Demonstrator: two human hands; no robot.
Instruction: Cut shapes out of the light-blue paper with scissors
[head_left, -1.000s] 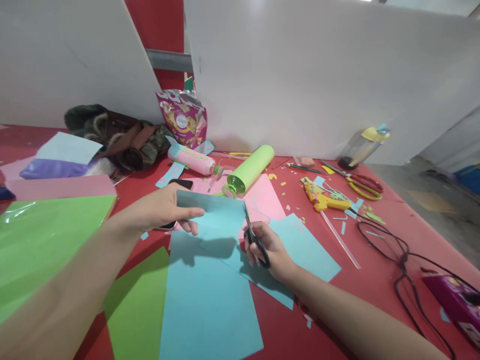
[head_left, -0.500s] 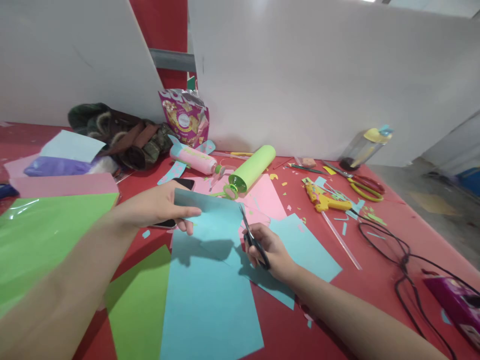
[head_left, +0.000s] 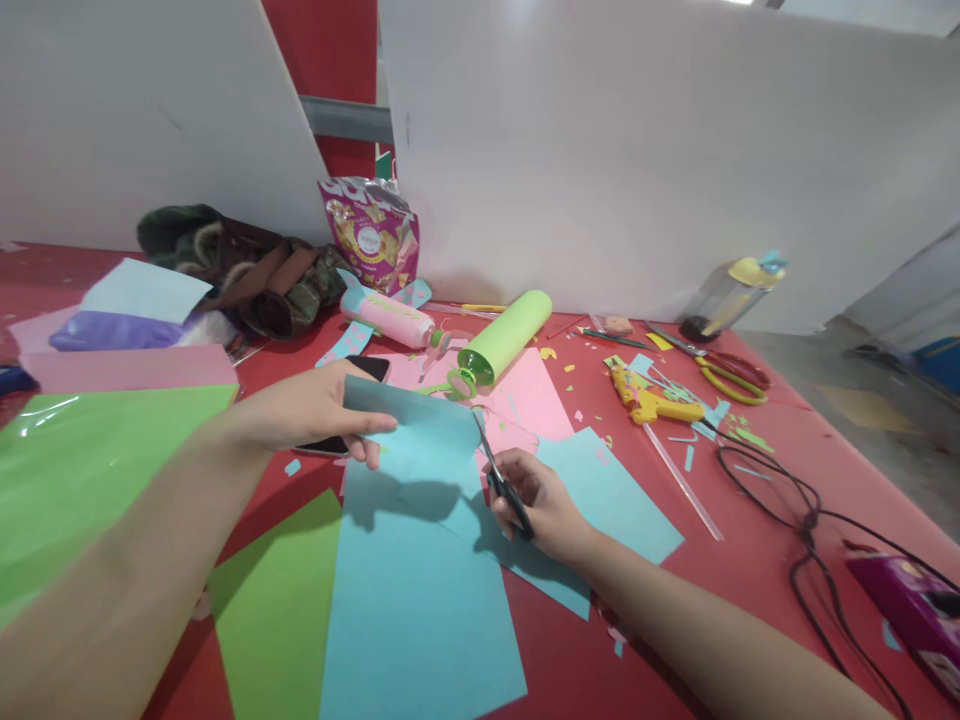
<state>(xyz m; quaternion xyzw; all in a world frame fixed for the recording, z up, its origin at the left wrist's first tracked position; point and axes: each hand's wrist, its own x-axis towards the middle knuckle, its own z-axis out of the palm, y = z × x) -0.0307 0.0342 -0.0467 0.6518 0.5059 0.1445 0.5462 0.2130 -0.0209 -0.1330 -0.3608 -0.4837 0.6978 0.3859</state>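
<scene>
My left hand pinches the left end of a small blue paper piece, thumb on the near side. That piece is held up above a large sheet of blue paper and casts a shadow on it. In my right hand are black-handled scissors, closed around the handles. The blades point up and away, at the right edge of the held paper. Whether the blades are apart is hard to make out. A dark phone lies partly hidden behind my left hand.
Beyond the hands lie a green paper-wrapped bottle and a pink one. A yellow glue gun, its black cable and larger scissors are at right. Green paper lies at left, paper scraps around.
The held paper and my left hand have shifted slightly left. The scissors have moved slightly left too, still at the paper's right edge.
</scene>
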